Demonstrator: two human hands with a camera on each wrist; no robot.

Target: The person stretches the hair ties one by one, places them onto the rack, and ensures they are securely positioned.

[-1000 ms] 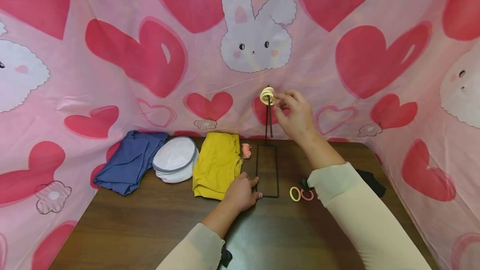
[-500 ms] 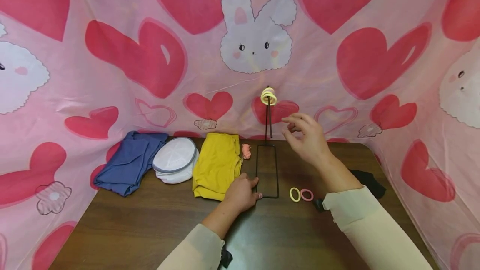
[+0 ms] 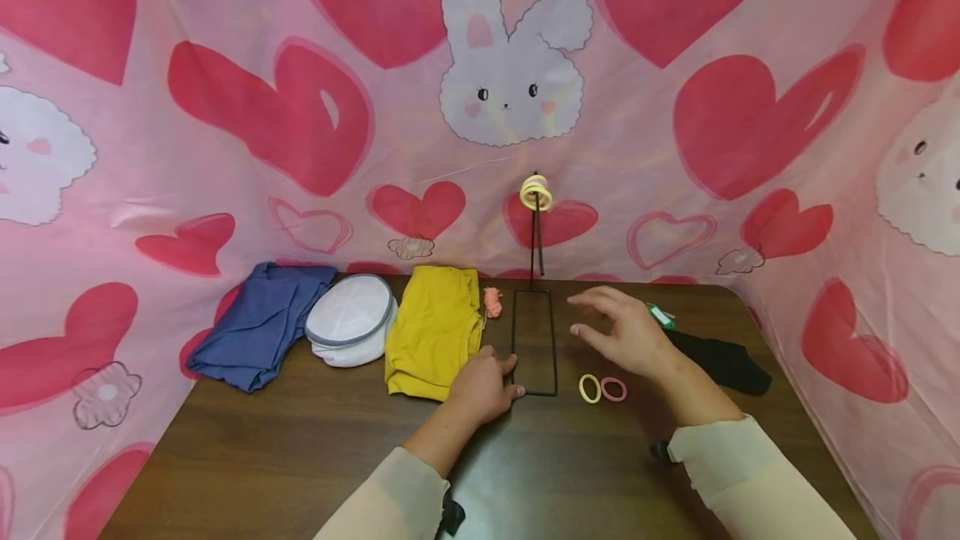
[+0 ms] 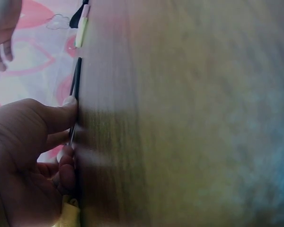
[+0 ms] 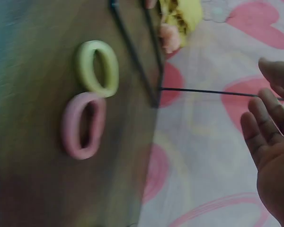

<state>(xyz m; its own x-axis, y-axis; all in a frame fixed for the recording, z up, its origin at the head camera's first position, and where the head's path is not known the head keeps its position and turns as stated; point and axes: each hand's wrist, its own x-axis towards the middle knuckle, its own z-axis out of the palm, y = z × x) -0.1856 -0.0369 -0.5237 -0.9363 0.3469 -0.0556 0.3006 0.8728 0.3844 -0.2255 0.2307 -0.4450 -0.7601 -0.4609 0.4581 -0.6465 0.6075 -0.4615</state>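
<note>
A black wire stand (image 3: 555, 348) has a rectangular base on the table and an upright whose top arm carries yellow hair ties (image 3: 536, 192), bunched together. My left hand (image 3: 482, 384) holds the near left corner of that base, its thumb on the front bar; the left wrist view shows the thumb on the dark bar and the other fingers curled. To the right of the stand my right hand (image 3: 626, 332) hovers with loosely bent fingers and holds nothing. Below it lie a yellow hair tie (image 3: 589, 389) and a pink hair tie (image 3: 613, 390), side by side.
Left of the stand lie a peach yarn bundle (image 3: 492, 302), folded yellow cloth (image 3: 431, 332), a round white mesh bag (image 3: 351, 311) and folded blue cloth (image 3: 258, 323). Black cloth (image 3: 720, 361) and a small green-edged item (image 3: 661, 315) lie at right. Printed pink fabric hangs behind.
My right hand has let go of the hair ties on the stand's top arm and moved down and right, toward the loose ties. My left hand stays on the base.
</note>
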